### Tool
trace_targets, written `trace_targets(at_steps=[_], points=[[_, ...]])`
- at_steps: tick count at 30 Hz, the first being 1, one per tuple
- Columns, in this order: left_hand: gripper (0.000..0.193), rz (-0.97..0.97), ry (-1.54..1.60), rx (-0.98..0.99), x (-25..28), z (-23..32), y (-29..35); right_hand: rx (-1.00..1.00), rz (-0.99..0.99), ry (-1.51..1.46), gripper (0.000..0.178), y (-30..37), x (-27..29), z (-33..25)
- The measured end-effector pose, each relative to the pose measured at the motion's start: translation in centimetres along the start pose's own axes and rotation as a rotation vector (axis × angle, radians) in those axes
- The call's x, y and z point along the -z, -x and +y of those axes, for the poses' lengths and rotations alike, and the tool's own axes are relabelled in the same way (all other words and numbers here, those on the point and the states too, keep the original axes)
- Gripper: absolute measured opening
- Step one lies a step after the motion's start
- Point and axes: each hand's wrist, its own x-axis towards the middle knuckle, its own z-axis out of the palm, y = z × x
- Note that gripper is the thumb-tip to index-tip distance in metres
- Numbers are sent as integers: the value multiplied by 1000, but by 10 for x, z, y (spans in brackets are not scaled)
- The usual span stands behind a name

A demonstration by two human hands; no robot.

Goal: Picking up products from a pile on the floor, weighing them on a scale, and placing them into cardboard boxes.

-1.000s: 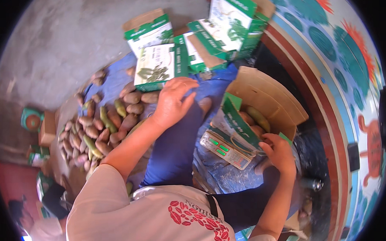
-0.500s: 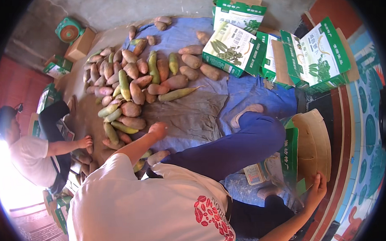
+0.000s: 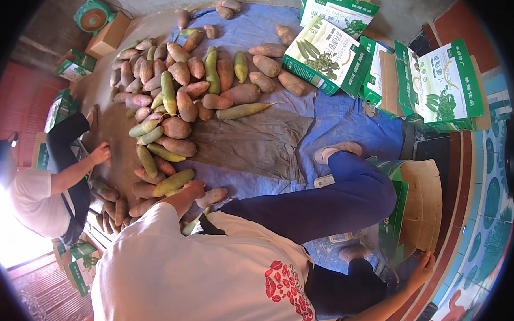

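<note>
My left hand (image 3: 194, 189) is at the near edge of a heap of radishes, its fingers closed at the right end of a thick green radish (image 3: 174, 182); my wrist partly hides this. A reddish-brown radish (image 3: 212, 197) lies just right of that hand. My right hand (image 3: 422, 268) is at the lower right, fingers closed on the rim of an open green carton (image 3: 421, 203) with brown inner walls. The carton stands by my legs, tilted toward the tiled wall. Green and reddish radishes (image 3: 176, 128) spread across the floor ahead.
Green-and-white printed cartons (image 3: 327, 53) stand at the far right on the blue sheet (image 3: 352, 120). A dark cloth (image 3: 256, 143) lies mid-floor. A co-worker (image 3: 40, 193) sits at the left near the heap. A small scale (image 3: 340, 237) is partly hidden by my leg. A green fan (image 3: 92, 16) stands far left.
My left hand has drawn back toward me, to the green radish's end. My right hand stays at the carton's rim. The co-worker's hand has lifted off a radish. The view has shifted slightly.
</note>
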Motion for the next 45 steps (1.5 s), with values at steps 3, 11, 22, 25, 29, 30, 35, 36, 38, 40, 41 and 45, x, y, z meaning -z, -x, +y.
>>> trace_targets(at_steps=[3, 11, 22, 25, 29, 30, 35, 36, 38, 40, 41, 45], points=[[50, 51, -100, -85, -12, 5, 5, 14, 96, 27, 30, 4, -12, 16], [57, 21, -175, -337, -19, 50, 5, -67, 202, 164, 38, 17, -15, 31], [54, -71, -427, -491, -19, 73, -6, -83, 338, 243, 32, 34, -7, 51], [56, -66, -430, -499, -15, 74, -4, -73, 331, 255, 32, 35, -10, 49], [60, -27, -330, -435, -27, 68, -15, -16, 334, 306, 33, 35, -15, 49], [61, 5, -261, -409, -31, 67, -17, -14, 333, 311, 33, 35, -16, 50], [57, -13, -330, -464, -26, 72, -18, -60, 236, 315, 33, 37, -19, 52], [54, 2, -395, -520, -25, 71, -18, -42, 250, 332, 33, 37, -20, 51], [53, 28, -427, -537, -42, 65, -33, -64, 199, 311, 34, 35, -24, 49], [52, 54, -463, -563, -47, 66, -37, -90, 155, 296, 34, 33, -24, 52], [51, 0, -399, -507, -43, 69, -33, -73, 168, 323, 35, 33, -23, 55], [51, -138, -313, -394, -20, 77, -8, -54, 178, 332, 35, 34, -22, 59]])
